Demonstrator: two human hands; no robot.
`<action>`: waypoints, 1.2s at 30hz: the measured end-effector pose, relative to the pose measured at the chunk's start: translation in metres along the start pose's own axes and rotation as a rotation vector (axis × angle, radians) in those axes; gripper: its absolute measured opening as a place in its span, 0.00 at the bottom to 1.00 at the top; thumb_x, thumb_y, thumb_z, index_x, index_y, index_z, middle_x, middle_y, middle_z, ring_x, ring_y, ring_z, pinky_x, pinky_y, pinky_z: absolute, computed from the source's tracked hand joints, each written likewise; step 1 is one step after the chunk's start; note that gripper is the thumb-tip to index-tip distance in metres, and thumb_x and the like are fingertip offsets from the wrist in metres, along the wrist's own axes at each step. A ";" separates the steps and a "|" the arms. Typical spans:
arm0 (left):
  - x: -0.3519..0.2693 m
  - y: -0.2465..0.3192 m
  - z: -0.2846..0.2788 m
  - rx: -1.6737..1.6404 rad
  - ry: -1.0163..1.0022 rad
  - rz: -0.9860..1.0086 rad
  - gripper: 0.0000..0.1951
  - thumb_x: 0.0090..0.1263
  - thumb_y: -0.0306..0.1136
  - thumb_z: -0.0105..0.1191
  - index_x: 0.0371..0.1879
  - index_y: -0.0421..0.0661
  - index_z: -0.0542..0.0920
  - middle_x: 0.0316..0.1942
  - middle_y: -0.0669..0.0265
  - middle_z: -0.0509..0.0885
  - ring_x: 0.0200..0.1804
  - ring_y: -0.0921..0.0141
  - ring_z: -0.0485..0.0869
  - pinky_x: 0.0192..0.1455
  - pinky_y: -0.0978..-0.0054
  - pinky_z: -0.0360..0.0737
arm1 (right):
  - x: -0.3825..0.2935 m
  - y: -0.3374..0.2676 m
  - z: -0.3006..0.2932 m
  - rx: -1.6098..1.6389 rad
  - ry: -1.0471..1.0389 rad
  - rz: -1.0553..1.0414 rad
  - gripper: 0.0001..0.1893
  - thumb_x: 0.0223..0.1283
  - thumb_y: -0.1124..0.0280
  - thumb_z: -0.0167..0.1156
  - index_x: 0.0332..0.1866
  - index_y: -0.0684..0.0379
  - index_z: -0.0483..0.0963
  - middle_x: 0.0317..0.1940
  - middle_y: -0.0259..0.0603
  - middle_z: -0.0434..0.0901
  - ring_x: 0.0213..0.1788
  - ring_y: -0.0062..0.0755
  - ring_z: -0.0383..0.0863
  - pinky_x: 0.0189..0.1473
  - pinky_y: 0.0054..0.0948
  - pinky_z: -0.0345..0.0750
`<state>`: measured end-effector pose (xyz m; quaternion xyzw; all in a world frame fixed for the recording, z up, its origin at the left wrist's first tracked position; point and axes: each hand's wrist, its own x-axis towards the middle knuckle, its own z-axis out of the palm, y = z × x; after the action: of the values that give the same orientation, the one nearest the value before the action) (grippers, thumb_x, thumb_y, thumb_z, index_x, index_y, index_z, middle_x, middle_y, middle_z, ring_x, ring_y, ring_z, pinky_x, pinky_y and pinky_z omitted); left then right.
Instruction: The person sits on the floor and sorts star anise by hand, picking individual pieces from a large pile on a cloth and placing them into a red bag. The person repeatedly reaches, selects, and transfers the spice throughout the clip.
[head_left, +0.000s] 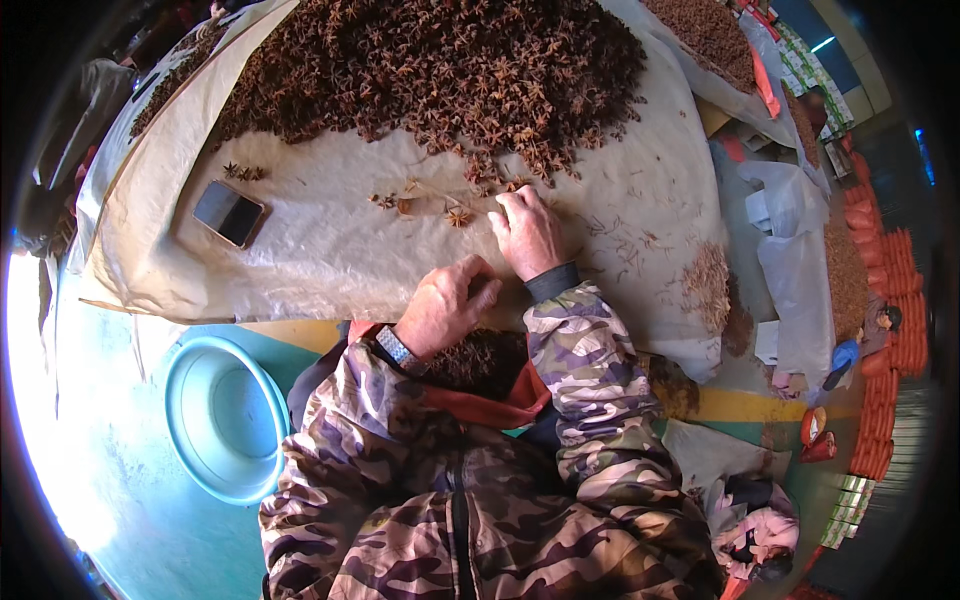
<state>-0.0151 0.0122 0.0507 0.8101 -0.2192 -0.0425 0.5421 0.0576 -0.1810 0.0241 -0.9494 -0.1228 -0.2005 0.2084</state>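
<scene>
A large heap of dried star anise (450, 67) covers the far part of a table spread with a pale sheet (337, 247). My right hand (529, 231) rests on the sheet at the heap's near edge, fingers bent beside a few star anise; whether it pinches one is hidden. Left of its fingers lie a single star anise (457, 217), a thin stem and a brown leaf-like piece (405, 206). My left hand (450, 304), a watch on its wrist, is half curled above the table's near edge; its palm is hidden. Below it, a red-rimmed container holds dark star anise (480, 364) at my lap.
A phone (229, 214) lies on the sheet at left, near several star anise (244, 172). Thin stems form a small pile (707, 285) at right. A light-blue plastic basin (227, 420) stands on the floor at left. A person in pink (757, 525) sits at lower right, near red sacks (874, 420).
</scene>
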 end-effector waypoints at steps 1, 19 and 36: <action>0.000 0.001 0.001 0.002 -0.006 -0.004 0.10 0.74 0.35 0.64 0.44 0.40 0.84 0.32 0.52 0.89 0.38 0.51 0.91 0.42 0.57 0.86 | 0.000 0.003 0.003 -0.029 0.002 0.004 0.12 0.64 0.68 0.70 0.50 0.59 0.79 0.47 0.50 0.81 0.49 0.54 0.86 0.49 0.49 0.84; 0.004 -0.002 0.000 -0.102 0.060 -0.098 0.11 0.77 0.31 0.61 0.53 0.39 0.82 0.36 0.58 0.90 0.38 0.63 0.91 0.43 0.65 0.85 | -0.018 0.001 -0.028 0.218 -0.077 0.097 0.11 0.67 0.76 0.62 0.52 0.60 0.74 0.38 0.54 0.87 0.39 0.57 0.89 0.40 0.49 0.84; 0.015 -0.005 0.011 -0.214 0.240 -0.125 0.11 0.77 0.34 0.65 0.45 0.37 0.86 0.36 0.58 0.91 0.40 0.70 0.89 0.46 0.69 0.85 | -0.040 -0.014 -0.036 1.040 -0.274 0.305 0.23 0.62 0.83 0.65 0.63 0.64 0.73 0.36 0.38 0.83 0.37 0.24 0.82 0.43 0.29 0.83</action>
<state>-0.0038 -0.0017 0.0438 0.7589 -0.0965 -0.0022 0.6440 0.0056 -0.1910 0.0419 -0.7459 -0.0928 0.0442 0.6581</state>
